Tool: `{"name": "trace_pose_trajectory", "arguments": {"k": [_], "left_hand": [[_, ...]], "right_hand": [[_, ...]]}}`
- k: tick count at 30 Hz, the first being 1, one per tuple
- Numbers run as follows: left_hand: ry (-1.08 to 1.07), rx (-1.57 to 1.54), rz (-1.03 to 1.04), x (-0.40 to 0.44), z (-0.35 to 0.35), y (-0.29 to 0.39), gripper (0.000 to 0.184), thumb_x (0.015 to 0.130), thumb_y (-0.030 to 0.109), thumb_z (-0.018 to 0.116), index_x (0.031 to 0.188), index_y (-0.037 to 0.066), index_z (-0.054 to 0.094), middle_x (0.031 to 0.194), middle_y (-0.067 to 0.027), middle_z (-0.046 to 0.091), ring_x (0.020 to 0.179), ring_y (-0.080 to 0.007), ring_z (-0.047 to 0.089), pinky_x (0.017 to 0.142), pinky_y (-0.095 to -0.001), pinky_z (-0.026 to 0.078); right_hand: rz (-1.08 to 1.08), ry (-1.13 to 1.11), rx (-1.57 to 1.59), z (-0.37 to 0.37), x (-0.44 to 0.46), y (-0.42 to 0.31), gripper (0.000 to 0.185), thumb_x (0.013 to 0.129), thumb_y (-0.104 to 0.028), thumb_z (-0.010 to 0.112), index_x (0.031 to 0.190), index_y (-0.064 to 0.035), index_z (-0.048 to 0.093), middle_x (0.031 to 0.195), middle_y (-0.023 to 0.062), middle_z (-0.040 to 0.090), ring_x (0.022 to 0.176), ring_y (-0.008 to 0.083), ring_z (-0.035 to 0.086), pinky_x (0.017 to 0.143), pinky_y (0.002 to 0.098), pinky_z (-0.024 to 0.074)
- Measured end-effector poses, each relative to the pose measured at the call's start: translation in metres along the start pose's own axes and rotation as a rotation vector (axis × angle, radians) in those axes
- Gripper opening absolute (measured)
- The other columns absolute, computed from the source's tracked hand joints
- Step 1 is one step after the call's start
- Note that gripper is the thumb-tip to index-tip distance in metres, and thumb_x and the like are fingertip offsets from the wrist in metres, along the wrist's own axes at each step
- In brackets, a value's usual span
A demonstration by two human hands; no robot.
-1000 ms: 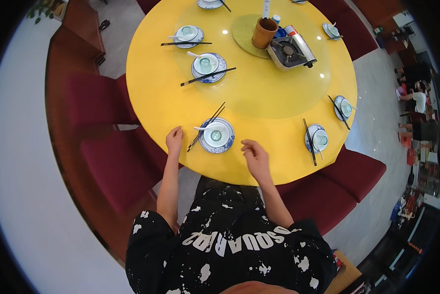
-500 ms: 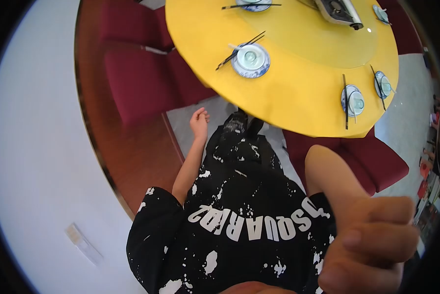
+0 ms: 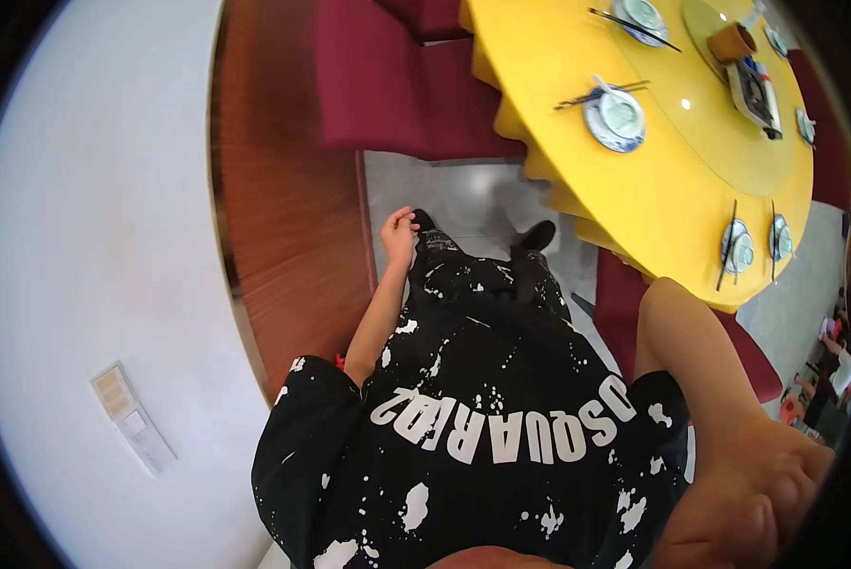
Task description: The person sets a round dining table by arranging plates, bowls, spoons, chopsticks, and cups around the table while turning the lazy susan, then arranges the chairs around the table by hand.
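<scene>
My left hand (image 3: pixel 401 237) hangs low at my side, beyond the sleeve of a black T-shirt (image 3: pixel 482 408) with white splashes and lettering. Its fingers are loosely bent and a little apart, with nothing in them. Close to the camera at the lower right, my right hand (image 3: pixel 757 507) is raised with bent elbow. Its fingers are curled in; whatever they may hold is hidden. Nearest in front is a round table with a yellow cloth (image 3: pixel 549 95), touched by neither hand. A bowl (image 3: pixel 622 116) with a spoon sits on a blue-and-white plate (image 3: pixel 624 144), with chopsticks alongside.
A wood-coloured panel (image 3: pixel 274 190) and a white wall with a switch plate (image 3: pixel 131 417) run along my left. Dark red chairs (image 3: pixel 416 95) stand around the table. On it are more place settings, a portable stove (image 3: pixel 753 95) and a brown container (image 3: pixel 732 44). People show at far right.
The view has turned, so the table sits further right and both shoes show on the floor. My right hand has moved lower and further right, still curled. My left hand stays hanging.
</scene>
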State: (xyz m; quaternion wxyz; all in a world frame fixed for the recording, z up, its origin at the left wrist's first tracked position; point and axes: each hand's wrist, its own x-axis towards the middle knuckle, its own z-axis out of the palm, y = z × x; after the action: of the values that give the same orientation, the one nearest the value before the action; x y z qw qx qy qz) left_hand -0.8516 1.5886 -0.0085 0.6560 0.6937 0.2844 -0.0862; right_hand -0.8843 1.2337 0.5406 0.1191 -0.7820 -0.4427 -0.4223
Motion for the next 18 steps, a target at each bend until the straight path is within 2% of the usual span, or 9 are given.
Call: {"name": "trace_pose_trajectory", "arguments": {"k": [2,8,11,18], "left_hand": [[0.022,-0.027,-0.005,0.023,-0.040,0.012,0.023,0.096,0.004,0.049,0.113,0.001,0.065,0.097,-0.0077,0.068,0.074,-0.0122,0.063,0.062,-0.0244,0.050],[0.069,-0.017,0.090,0.108,-0.153,0.042,0.022,0.096,0.004,0.050,0.110,0.000,0.066,0.095,-0.0086,0.068,0.069,-0.0123,0.062,0.062,-0.0253,0.051],[0.088,0.021,0.137,0.137,-0.193,0.084,0.022,0.095,0.004,0.050,0.110,0.000,0.067,0.095,-0.0091,0.068,0.070,-0.0120,0.063,0.064,-0.0258,0.051],[-0.072,0.138,0.134,0.243,-0.177,0.184,0.022,0.097,0.008,0.051,0.112,0.004,0.066,0.099,-0.0044,0.067,0.076,-0.0105,0.063,0.066,-0.0239,0.049]], "right_hand": [[0.073,0.048,0.024,0.036,0.028,-0.015,0.026,0.101,-0.022,0.033,0.107,-0.0070,0.054,0.086,0.0084,0.057,0.082,0.0215,0.056,0.062,0.0306,0.0493],[0.007,0.159,0.176,0.151,0.101,-0.039,0.025,0.101,-0.022,0.035,0.107,-0.0063,0.054,0.087,0.0086,0.057,0.083,0.0216,0.056,0.063,0.0314,0.0494],[0.001,0.193,0.248,0.199,0.132,-0.038,0.025,0.100,-0.022,0.036,0.107,-0.0060,0.054,0.088,0.0088,0.057,0.083,0.0217,0.056,0.064,0.0318,0.0495],[0.072,0.138,0.308,0.274,0.157,0.001,0.025,0.099,-0.023,0.039,0.108,-0.0052,0.054,0.089,0.0091,0.057,0.085,0.0219,0.055,0.066,0.0327,0.0497]]}}
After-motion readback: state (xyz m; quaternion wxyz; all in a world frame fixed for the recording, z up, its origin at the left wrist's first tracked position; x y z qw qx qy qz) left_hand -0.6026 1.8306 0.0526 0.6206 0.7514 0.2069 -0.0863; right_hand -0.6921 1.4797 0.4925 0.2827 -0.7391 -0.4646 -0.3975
